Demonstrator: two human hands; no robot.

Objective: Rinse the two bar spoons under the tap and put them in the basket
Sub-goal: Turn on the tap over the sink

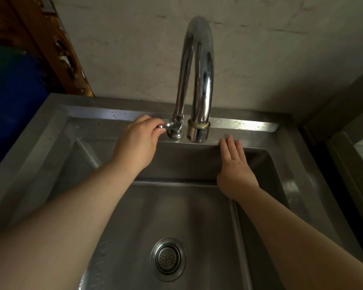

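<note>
At the sink's back ledge, your left hand pinches the tap lever; your right hand rests flat, fingers extended, holding nothing.

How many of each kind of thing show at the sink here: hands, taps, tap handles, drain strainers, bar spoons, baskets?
Hands: 2, left hand and right hand
Taps: 1
Tap handles: 1
Drain strainers: 1
Bar spoons: 0 in view
Baskets: 0 in view
Total: 5
</note>
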